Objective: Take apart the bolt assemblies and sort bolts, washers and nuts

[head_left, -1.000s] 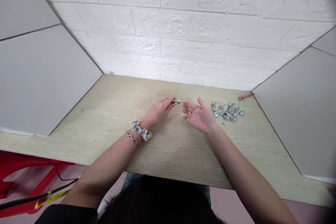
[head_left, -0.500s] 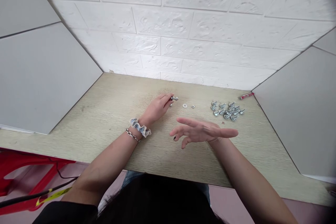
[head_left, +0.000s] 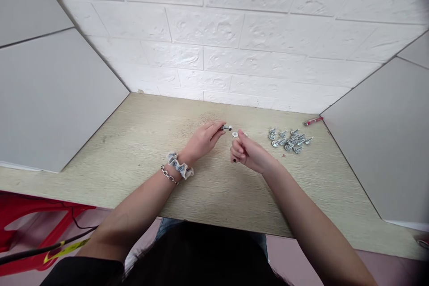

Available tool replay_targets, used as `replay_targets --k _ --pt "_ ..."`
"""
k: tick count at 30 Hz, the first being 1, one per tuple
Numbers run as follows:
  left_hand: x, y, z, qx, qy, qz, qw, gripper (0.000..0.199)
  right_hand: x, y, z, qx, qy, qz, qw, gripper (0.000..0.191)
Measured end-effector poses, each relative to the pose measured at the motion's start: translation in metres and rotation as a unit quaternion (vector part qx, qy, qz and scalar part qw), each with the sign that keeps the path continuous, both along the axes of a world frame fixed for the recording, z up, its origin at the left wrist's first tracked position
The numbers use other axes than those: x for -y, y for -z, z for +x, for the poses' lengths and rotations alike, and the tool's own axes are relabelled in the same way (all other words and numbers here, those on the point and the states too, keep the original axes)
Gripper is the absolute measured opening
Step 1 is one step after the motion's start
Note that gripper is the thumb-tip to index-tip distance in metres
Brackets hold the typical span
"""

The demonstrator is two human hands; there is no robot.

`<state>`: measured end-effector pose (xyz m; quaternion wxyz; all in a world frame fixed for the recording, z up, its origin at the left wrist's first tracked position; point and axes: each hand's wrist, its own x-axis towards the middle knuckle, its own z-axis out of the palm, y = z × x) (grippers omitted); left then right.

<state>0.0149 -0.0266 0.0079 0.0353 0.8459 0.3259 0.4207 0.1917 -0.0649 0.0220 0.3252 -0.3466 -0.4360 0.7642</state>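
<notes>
Wooden tabletop (head_left: 214, 192), bolt (head_left: 227, 128) in left hand (head_left: 203, 139)

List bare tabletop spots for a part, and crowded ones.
Bare: tabletop between left forearm and right forearm; also left forearm to left panel. Crowded: bolt cluster at right; washer between left hand and right hand.

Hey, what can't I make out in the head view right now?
All in the head view:
Bolt: gripped end hidden by left hand.
Right hand: palm hidden by its curled fingers.
Red stool-like piece: cut off by the left edge.
Red rod: too small to identify.
</notes>
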Motion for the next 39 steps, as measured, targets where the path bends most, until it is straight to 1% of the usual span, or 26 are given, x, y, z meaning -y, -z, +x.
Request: replay_targets --k 1,3,5,7,9,14,17,18,21,23,24,26,28,31,36,37,39 --pt "0.002 0.0 0.001 0.003 0.006 0.001 1.0 0.025 -0.001 0.001 -0.002 0.027 0.038 0.001 0.999 0.057" --pt "0.005 -0.001 0.004 0.002 0.023 -0.004 1.0 0.026 -0.003 0.004 -0.005 0.069 0.08 0.012 0.994 0.061" --pt "0.009 -0.001 0.007 -0.011 0.05 -0.013 0.999 0.026 -0.003 0.006 -0.007 0.095 0.096 0.025 0.991 0.064" --pt "0.012 -0.001 0.01 -0.028 0.075 -0.023 0.996 0.027 -0.003 0.007 -0.008 0.098 0.106 0.031 0.989 0.064" --pt "0.014 0.0 0.012 -0.038 0.088 -0.033 0.995 0.027 -0.002 0.007 -0.009 0.094 0.114 0.035 0.988 0.062" --pt "0.013 0.001 0.011 -0.055 0.075 -0.038 0.995 0.027 -0.004 0.009 -0.01 0.084 0.13 0.033 0.987 0.052" --pt "0.011 0.001 0.009 -0.055 0.066 -0.042 0.995 0.027 -0.004 0.007 -0.01 0.062 0.14 0.044 0.987 0.037" --pt "0.011 0.001 0.009 -0.052 0.063 -0.042 0.996 0.026 -0.004 0.006 -0.01 0.06 0.149 0.045 0.986 0.036" --pt "0.011 0.001 0.009 -0.046 0.061 -0.04 0.996 0.026 -0.005 0.004 -0.01 0.073 0.18 0.031 0.981 0.047" --pt "0.012 0.002 0.01 -0.045 0.068 -0.036 0.996 0.026 -0.007 0.005 -0.009 0.091 0.173 0.011 0.981 0.042" --pt "0.012 0.002 0.01 -0.045 0.07 -0.033 0.996 0.025 -0.008 0.006 -0.009 0.105 0.16 0.004 0.981 0.043" --pt "0.012 0.002 0.011 -0.046 0.073 -0.029 0.996 0.025 -0.009 0.01 -0.008 0.141 0.135 0.011 0.981 0.057" --pt "0.012 0.003 0.011 -0.05 0.07 -0.03 0.996 0.025 -0.01 0.014 -0.007 0.161 0.13 0.039 0.978 0.061" --pt "0.012 0.003 0.01 -0.058 0.062 -0.039 0.996 0.026 -0.008 0.016 -0.007 0.141 0.146 0.061 0.977 0.056" --pt "0.01 0.004 0.009 -0.057 0.042 -0.049 0.996 0.028 -0.009 0.008 -0.008 0.106 0.147 0.029 0.983 0.034" --pt "0.01 0.003 0.009 -0.055 0.042 -0.046 0.997 0.028 -0.01 0.007 -0.008 0.11 0.153 0.015 0.982 0.034" --pt "0.011 0.003 0.01 -0.054 0.049 -0.039 0.997 0.027 -0.011 0.006 -0.008 0.136 0.16 -0.017 0.978 0.042"
